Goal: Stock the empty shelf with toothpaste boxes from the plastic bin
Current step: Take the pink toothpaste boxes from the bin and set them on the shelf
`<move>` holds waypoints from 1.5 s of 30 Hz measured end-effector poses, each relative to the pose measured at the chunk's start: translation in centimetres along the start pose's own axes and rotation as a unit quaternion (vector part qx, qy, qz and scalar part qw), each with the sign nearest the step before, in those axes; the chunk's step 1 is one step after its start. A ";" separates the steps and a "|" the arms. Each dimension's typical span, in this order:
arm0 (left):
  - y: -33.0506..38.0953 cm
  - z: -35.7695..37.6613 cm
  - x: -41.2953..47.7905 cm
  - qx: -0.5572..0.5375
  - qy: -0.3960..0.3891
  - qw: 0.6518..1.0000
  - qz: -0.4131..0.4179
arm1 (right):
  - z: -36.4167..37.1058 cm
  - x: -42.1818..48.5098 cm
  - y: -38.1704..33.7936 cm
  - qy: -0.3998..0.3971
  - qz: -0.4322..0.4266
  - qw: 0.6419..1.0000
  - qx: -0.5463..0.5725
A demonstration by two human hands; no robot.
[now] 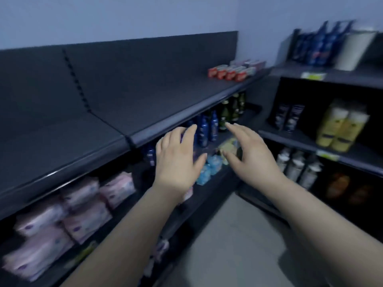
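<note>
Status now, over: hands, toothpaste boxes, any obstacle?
Left hand, right hand open, empty. Toothpaste boxes at far end of top shelf. Bin not in view; no obstacle seen.

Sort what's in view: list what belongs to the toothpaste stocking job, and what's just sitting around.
Job: mostly bare top shelf; toothpaste boxes at its far end; left hand and right hand, both empty.
Lying about: pink packs below; blue bottles; yellow bottles at right.
</note>
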State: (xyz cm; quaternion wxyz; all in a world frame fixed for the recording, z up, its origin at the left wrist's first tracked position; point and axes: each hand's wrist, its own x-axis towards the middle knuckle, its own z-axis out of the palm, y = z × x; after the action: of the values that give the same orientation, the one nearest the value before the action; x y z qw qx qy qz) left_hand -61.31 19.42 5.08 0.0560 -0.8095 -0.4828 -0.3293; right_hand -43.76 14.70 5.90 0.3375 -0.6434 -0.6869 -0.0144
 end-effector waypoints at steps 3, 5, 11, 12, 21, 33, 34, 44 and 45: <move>5.7 3.2 1.2 -0.037 -0.030 0.998 0.048 | -3.8 -2.7 5.0 0.020 0.060 0.997 -0.036; 9.1 5.2 2.1 -0.055 -0.042 0.994 0.082 | -5.9 -4.3 7.8 0.032 0.100 0.993 -0.054; 18.5 11.1 5.1 -0.113 -0.080 0.976 0.169 | -10.6 -7.9 15.5 0.078 0.199 0.972 -0.098; 20.2 12.3 5.8 -0.124 -0.086 0.971 0.185 | -11.4 -8.5 16.9 0.084 0.219 0.966 -0.107; 34.7 22.5 10.4 -0.238 -0.175 0.892 0.341 | -17.1 -13.2 28.3 0.155 0.400 0.887 -0.174; 50.3 31.0 7.1 -0.271 -0.294 0.770 0.497 | -21.3 -23.9 34.9 0.207 0.601 0.738 -0.226; 51.5 31.5 6.7 -0.270 -0.302 0.764 0.502 | -21.9 -24.8 35.5 0.207 0.608 0.730 -0.231; 62.5 35.4 3.7 -0.184 -0.374 0.794 0.442 | -27.8 -30.4 44.7 0.145 0.649 0.706 -0.246; 63.4 35.7 3.4 -0.166 -0.381 0.801 0.431 | -28.3 -30.7 45.6 0.129 0.655 0.701 -0.250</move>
State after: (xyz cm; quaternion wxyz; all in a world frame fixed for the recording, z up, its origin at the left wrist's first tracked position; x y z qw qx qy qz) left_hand 8.73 3.07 -6.22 -0.1314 -0.9912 -0.0039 -0.0117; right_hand 7.83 -17.18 -5.99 0.1736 -0.9838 -0.0128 -0.0433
